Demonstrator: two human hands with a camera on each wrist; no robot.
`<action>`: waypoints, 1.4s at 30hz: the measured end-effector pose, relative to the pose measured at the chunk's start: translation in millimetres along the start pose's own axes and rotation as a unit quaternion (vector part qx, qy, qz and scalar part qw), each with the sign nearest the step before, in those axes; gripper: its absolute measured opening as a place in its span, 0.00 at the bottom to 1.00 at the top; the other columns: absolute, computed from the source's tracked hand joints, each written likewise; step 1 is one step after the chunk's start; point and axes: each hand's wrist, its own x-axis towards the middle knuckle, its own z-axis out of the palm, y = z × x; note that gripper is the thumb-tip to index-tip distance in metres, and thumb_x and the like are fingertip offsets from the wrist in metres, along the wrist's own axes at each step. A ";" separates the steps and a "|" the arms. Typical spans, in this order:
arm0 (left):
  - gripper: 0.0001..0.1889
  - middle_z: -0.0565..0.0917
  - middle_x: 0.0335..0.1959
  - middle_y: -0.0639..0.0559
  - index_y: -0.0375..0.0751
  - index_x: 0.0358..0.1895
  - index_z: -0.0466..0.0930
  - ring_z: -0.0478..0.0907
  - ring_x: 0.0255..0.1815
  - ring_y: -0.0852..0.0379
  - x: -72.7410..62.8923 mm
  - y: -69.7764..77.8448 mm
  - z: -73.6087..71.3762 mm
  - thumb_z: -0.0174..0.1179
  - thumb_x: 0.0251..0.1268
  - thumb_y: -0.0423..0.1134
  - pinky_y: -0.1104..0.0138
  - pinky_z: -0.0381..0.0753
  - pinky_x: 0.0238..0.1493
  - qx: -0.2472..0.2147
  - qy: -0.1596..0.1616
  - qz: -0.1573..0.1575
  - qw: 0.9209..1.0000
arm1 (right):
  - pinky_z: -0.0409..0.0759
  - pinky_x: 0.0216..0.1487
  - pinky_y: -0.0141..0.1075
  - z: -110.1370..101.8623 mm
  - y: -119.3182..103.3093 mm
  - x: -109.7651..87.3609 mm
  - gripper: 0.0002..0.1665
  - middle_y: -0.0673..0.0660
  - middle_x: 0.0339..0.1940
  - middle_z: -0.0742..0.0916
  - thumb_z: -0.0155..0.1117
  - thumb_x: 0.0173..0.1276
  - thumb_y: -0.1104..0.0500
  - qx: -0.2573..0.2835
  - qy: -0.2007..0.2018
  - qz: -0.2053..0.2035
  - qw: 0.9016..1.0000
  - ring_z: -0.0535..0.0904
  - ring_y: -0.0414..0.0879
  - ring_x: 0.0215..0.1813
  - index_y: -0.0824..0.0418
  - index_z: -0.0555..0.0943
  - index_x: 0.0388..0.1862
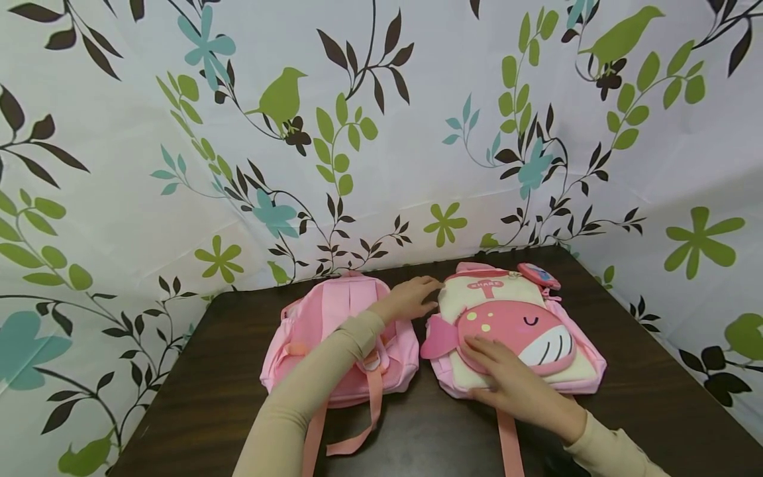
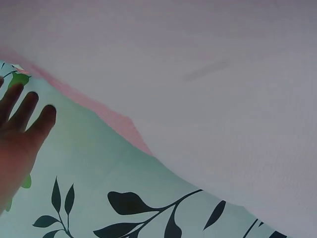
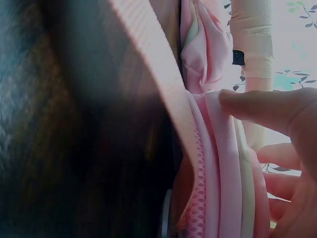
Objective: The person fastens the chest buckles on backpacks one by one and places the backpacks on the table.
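Two pink children's backpacks lie side by side. The right backpack (image 1: 396, 348) is not the one with the whale; it is the left one, strap side up, with loose straps (image 1: 374, 397). Beside it, the whale backpack (image 1: 459, 298) lies front up, cream with a pink whale pocket (image 1: 507, 324). My left hand (image 1: 410, 299) reaches across the strap-side-up bag towards the whale bag's upper left edge, its fingers spread in the left wrist view. On the whale's lower left my right hand (image 1: 518, 387) rests, fingers extended, thumb (image 3: 247, 106) against the bag's bottom edge.
A dark wooden table (image 1: 197, 397) bears both bags. Behind it hangs a white cloth (image 1: 381, 165) printed with leaves and birds. A small pink pouch (image 1: 538, 275) hangs at the whale bag's upper right corner. One strap (image 1: 509, 444) trails towards the front.
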 end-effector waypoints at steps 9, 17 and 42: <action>0.25 0.73 0.71 0.50 0.49 0.72 0.71 0.70 0.70 0.54 -0.9 3.0 7.5 0.58 0.75 0.43 0.61 0.72 0.67 0.004 -0.043 -0.001 0.999 | 0.32 0.77 0.30 2.0 -1.4 -2.3 0.50 0.65 0.73 0.73 0.80 0.56 0.49 -0.022 -0.048 -0.002 0.999 0.67 0.64 0.72 0.64 0.70 0.74; 0.25 0.73 0.71 0.50 0.50 0.73 0.70 0.69 0.71 0.54 -0.9 1.7 9.4 0.57 0.76 0.40 0.62 0.71 0.67 -0.002 -0.059 -0.008 0.998 | 0.62 0.68 0.61 1.4 -3.5 0.2 0.50 0.64 0.72 0.74 0.81 0.54 0.50 -0.045 -0.060 0.011 0.997 0.68 0.62 0.71 0.64 0.71 0.73; 0.27 0.70 0.73 0.46 0.48 0.75 0.67 0.68 0.73 0.52 -1.8 -3.1 13.0 0.54 0.75 0.36 0.62 0.70 0.68 -0.017 -0.081 -0.033 0.996 | 0.68 0.65 0.61 5.5 23.1 9.1 0.43 0.61 0.66 0.80 0.81 0.54 0.53 -0.015 -0.075 0.008 0.997 0.74 0.61 0.66 0.60 0.77 0.69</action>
